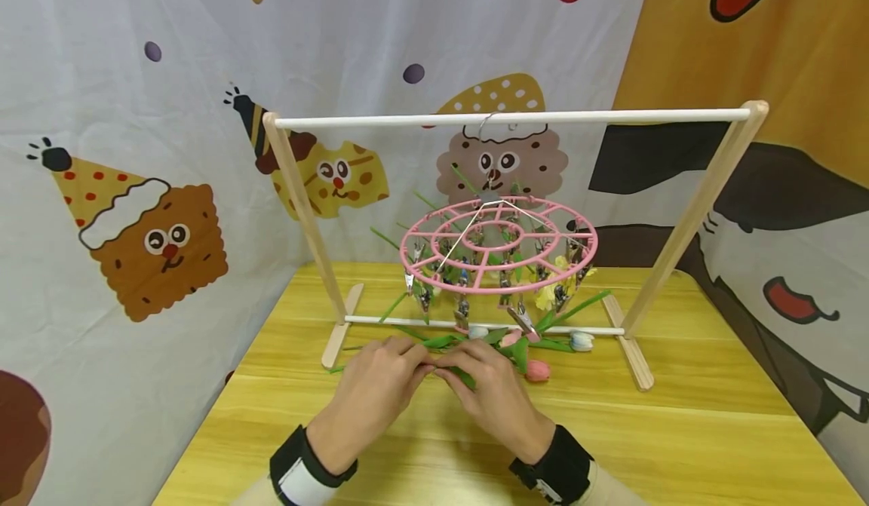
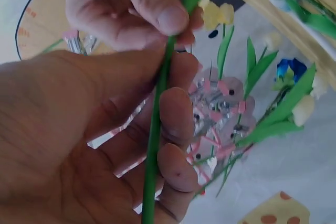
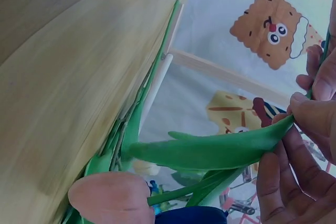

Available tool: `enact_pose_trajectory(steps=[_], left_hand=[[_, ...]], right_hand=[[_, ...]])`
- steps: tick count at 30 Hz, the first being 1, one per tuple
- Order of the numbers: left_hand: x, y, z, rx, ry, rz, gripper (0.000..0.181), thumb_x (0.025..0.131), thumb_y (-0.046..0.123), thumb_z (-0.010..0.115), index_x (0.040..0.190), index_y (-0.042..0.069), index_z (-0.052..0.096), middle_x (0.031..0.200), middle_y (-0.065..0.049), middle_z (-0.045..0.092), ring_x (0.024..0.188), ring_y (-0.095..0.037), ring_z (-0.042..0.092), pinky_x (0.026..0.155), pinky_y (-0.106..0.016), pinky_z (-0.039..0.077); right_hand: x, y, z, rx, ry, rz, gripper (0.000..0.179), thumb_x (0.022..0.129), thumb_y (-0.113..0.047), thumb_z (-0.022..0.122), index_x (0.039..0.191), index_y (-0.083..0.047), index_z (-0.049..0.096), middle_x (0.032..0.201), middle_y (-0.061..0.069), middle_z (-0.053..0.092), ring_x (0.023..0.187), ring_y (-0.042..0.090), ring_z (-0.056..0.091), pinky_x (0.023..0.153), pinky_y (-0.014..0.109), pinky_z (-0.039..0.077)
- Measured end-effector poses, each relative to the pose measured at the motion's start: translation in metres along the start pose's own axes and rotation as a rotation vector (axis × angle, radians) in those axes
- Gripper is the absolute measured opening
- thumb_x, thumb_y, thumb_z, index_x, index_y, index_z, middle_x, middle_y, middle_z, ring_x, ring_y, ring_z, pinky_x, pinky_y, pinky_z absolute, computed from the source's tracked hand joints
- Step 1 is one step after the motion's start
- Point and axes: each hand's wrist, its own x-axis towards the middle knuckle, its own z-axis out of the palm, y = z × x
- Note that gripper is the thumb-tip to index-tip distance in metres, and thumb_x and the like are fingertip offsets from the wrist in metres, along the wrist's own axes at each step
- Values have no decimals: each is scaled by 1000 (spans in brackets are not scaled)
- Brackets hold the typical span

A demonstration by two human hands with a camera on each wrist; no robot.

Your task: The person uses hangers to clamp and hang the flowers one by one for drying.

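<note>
My left hand point(image 1: 376, 378) has its fingers curled along a thin green stem point(image 2: 152, 156), with the thumb over it. Right beside it, my right hand point(image 1: 485, 381) pinches the same stem between thumb and fingers, at the base of a long green leaf point(image 3: 220, 153). Both hands meet just above the table, in front of the rack. A pink tulip bloom point(image 3: 113, 198) shows past the leaf, its short stalk running toward the right hand's fingers. More artificial tulips lie behind the hands, including a pale blue and white one point(image 1: 581, 341).
A pink round clip hanger point(image 1: 482, 289) hangs from a white rod point(image 1: 407, 121) on a wooden rack point(image 1: 305, 212). Its metal clips hold several flowers, among them a yellow bloom point(image 1: 545, 297) and a blue one point(image 2: 294, 71). The wooden table point(image 1: 713, 430) reaches back to a printed curtain.
</note>
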Motion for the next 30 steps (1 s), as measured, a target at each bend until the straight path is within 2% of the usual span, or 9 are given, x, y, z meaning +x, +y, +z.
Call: enact_pose_trajectory(steps=[5, 8, 14, 17, 20, 24, 28, 30], left_hand=[[-2, -13, -8, -22, 104, 18, 17, 93, 23, 102, 96, 18, 86, 88, 5, 81, 72, -11, 75, 65, -26, 63], [-3, -23, -12, -82, 145, -15, 18, 92, 22, 103, 97, 19, 87, 90, 6, 83, 71, -9, 73, 63, -25, 61], [-4, -34, -14, -451, 140, -170, 14, 96, 9, 98, 102, 18, 88, 95, 4, 88, 75, -2, 73, 66, -22, 63], [-2, -32, -12, -553, 174, -216, 16, 95, 7, 98, 102, 17, 87, 95, 4, 89, 77, -2, 78, 67, -25, 67], [2, -26, -10, -584, 221, -210, 19, 93, 5, 99, 101, 16, 86, 94, 2, 90, 75, -3, 79, 65, -26, 67], [6, -21, -6, -643, 246, -181, 22, 94, 7, 98, 109, 14, 83, 97, 0, 90, 77, -6, 81, 66, -27, 69], [5, -20, 0, -720, 251, -162, 21, 104, 14, 90, 123, 13, 80, 104, -2, 90, 83, -10, 84, 72, -29, 71], [3, -20, 4, -761, 262, -153, 12, 114, 14, 77, 126, 12, 80, 106, -3, 90, 86, -11, 85, 74, -31, 72]], right_hand=[[-4, 5, -6, 6, -9, 17, 22, 95, -8, 97, 114, -14, 88, 112, 1, 81, 99, 15, 78, 83, 24, 67], [-6, 9, -9, 4, -7, 36, 23, 96, -5, 96, 116, -14, 87, 111, 1, 81, 98, 15, 79, 82, 24, 67], [-9, 14, -13, 18, 4, 38, 32, 96, 3, 93, 124, -13, 85, 113, 1, 82, 95, 14, 79, 77, 24, 66], [-7, 12, -14, 17, 21, 19, 37, 96, 1, 93, 129, -15, 85, 114, 2, 82, 92, 13, 78, 74, 23, 63], [-2, 6, -15, 20, 50, -7, 42, 95, 0, 95, 132, -16, 84, 113, 2, 82, 91, 14, 78, 72, 20, 61], [5, -1, -18, 42, 85, -50, 36, 95, -2, 94, 127, -15, 85, 108, 1, 83, 90, 13, 78, 72, 20, 61], [6, -3, -22, 75, 97, -64, 32, 96, 1, 92, 125, -14, 85, 108, 0, 83, 88, 10, 77, 72, 17, 58], [5, -3, -25, 85, 106, -67, 34, 96, 3, 92, 125, -13, 85, 109, 1, 83, 89, 10, 78, 74, 14, 58]])
